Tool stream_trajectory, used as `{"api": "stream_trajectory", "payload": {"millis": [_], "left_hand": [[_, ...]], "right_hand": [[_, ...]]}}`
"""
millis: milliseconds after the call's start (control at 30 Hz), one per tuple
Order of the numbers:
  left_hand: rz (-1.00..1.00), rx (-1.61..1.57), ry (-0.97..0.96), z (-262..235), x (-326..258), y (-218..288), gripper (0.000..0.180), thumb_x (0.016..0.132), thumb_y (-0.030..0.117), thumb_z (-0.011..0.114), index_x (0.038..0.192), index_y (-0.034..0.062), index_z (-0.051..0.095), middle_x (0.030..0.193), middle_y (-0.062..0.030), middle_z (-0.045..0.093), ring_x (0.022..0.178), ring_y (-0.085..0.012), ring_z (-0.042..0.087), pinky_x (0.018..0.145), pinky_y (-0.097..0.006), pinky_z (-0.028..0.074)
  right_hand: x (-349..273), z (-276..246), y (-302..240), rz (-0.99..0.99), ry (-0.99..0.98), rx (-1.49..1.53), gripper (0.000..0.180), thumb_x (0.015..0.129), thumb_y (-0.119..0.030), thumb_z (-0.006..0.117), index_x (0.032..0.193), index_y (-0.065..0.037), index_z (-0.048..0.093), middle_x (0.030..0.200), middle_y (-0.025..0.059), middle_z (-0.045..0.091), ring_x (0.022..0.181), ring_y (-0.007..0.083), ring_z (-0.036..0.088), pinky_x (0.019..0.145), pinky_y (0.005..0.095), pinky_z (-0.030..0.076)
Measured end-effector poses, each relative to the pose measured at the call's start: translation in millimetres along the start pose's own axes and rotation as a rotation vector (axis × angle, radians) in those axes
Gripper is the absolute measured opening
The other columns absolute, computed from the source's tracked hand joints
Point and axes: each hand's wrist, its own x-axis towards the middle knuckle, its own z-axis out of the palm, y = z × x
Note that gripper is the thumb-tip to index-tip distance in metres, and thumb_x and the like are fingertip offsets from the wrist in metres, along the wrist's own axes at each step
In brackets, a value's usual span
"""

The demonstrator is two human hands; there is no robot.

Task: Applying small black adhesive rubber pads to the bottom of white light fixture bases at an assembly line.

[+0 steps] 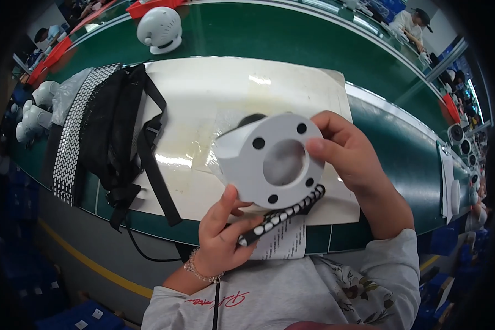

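A white plastic device [234, 151] is held up over the pale board, its round ring-shaped base [253, 176] tilted toward me. Several black round pads dot the base around a wide central hole. My right hand [344, 151] pinches the base's right rim, thumb on its face and fingers behind. From below, my left hand [223, 236] supports the lower left edge with its thumb; its other fingers are partly hidden. Beside those fingers runs a black strip with white dots [283, 216]; I cannot tell whether they touch it. Below lies a printed white sheet [283, 242], partly covered.
The pale board [198, 82] rests on the green bench [385, 132]. At left lie a black strapped bag [113, 121] and clear plastic wrap [69, 96]. A white round-headed device [159, 30] stands at the back. Other people work at far benches.
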Motion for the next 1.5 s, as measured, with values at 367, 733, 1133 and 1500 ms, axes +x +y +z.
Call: {"api": "stream_trajectory", "payload": {"millis": [367,733,1133,1500], "left_hand": [[-0.003,-0.063,-0.135,-11,4,6,0.034,0.057,-0.002,0.068,0.090,0.0050,0.065,0.136,-0.0203,0.028,0.099,-0.0268,0.056,0.065,-0.029,0.048],[-0.119,-0.138,-0.172,-40,4,4,0.031,0.059,0.002,0.071,0.088,0.0056,0.064,0.130,-0.0154,0.040,0.092,-0.0245,0.057,0.067,-0.029,0.049],[-0.315,-0.210,-0.148,-58,7,-15,0.026,0.057,0.000,0.068,0.082,0.0021,0.060,0.116,-0.0159,0.053,0.084,-0.0240,0.059,0.069,-0.030,0.048],[-0.328,-0.218,-0.128,-58,9,-15,0.025,0.061,0.002,0.070,0.083,0.0027,0.057,0.108,-0.0124,0.058,0.080,-0.0217,0.060,0.068,-0.030,0.047]], "right_hand": [[117,-187,63,-0.642,0.862,-1.381,0.021,0.085,-0.018,0.049,0.098,-0.003,0.057,0.083,0.0087,0.058,0.078,0.0231,0.056,0.069,0.0333,0.044],[147,-188,50,-0.027,0.501,-1.604,0.023,0.082,-0.016,0.046,0.099,-0.008,0.061,0.099,0.0106,0.060,0.092,0.0282,0.056,0.079,0.0369,0.044],[314,56,40,-0.224,-0.106,-1.369,0.059,0.085,-0.049,0.041,0.132,-0.014,0.032,0.132,0.0140,0.037,0.120,0.0296,0.038,0.097,0.0359,0.031],[278,9,15,-0.513,0.377,-1.212,0.028,0.079,-0.028,0.061,0.097,-0.007,0.060,0.090,0.0106,0.062,0.083,0.0232,0.058,0.071,0.0331,0.045]]}}
